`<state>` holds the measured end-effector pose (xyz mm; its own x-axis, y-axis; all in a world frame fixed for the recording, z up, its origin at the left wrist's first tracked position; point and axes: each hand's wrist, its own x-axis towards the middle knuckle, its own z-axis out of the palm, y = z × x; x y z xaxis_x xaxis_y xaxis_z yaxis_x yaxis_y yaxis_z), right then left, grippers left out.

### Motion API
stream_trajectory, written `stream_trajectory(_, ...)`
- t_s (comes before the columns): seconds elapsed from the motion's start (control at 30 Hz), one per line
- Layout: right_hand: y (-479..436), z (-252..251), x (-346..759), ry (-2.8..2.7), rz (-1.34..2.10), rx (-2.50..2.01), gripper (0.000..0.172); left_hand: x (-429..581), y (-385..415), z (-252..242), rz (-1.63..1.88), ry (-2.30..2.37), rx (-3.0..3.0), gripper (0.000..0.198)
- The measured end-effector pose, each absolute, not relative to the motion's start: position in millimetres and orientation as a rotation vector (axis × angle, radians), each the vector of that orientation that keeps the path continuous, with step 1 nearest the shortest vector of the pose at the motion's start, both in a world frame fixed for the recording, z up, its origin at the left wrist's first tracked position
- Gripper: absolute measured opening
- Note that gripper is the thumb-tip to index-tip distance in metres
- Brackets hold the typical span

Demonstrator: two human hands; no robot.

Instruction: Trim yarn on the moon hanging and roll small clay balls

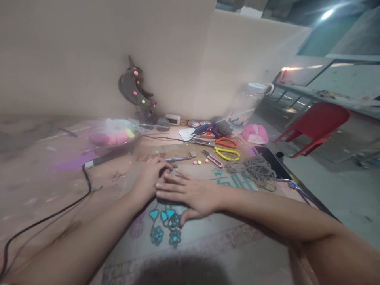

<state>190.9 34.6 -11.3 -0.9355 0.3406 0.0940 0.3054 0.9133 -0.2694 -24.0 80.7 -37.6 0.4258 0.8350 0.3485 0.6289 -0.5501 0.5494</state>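
On the pale printed board my right hand (pixel 190 194) lies flat, its fingers stretched to the left and its thumb apart. Much of a dark grey piece is covered by that palm. From its lower edge hang turquoise hearts (pixel 170 213) and grey flowers with turquoise spots (pixel 156 235) on grey cords. My left hand (pixel 150 174) rests right against the right fingertips, fingers bent but apart and touching down at the covered piece's upper left. What lies beneath both hands is mostly hidden. A thin pen-like tool (pixel 179 159) lies just beyond the left fingers.
Beyond the hands lie pink thread snips (pixel 212 158), yellow-handled pliers (pixel 227 153), orange-handled scissors (pixel 225 142) and a glue gun (pixel 204 127). Grey yarn (pixel 258 170) and a phone (pixel 273 163) are at right. A black cable (pixel 50 219) crosses the left side. A large bottle (pixel 245 105) stands behind.
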Motion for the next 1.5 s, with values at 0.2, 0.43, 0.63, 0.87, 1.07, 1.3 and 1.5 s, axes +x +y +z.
stream_trajectory(0.2,36,-8,239,-2.942,0.448,-0.782,0.093,-20,79,-32,0.853,1.290,2.404,0.019)
stream_trajectory(0.43,3,-13,203,-2.928,0.391,-0.484,0.085,-21,82,-35,0.868,1.293,2.423,0.023)
stream_trajectory(0.63,52,-15,222,-2.904,0.321,-0.754,0.087,-24,81,-34,0.839,1.285,2.437,0.024)
stream_trajectory(0.87,12,-13,264,-2.828,0.463,-0.896,0.099,-19,80,-29,0.825,1.309,2.431,0.024)
stream_trajectory(1.07,9,2,271,-2.401,0.556,-1.049,0.069,-20,78,-27,0.789,1.338,2.433,0.025)
stream_trajectory(1.3,-2,1,287,-2.367,0.556,-1.237,0.035,-20,78,-25,0.773,1.355,2.442,0.025)
stream_trajectory(1.5,1,-3,274,-2.464,0.631,-1.165,0.039,-20,77,-26,0.758,1.383,2.435,0.024)
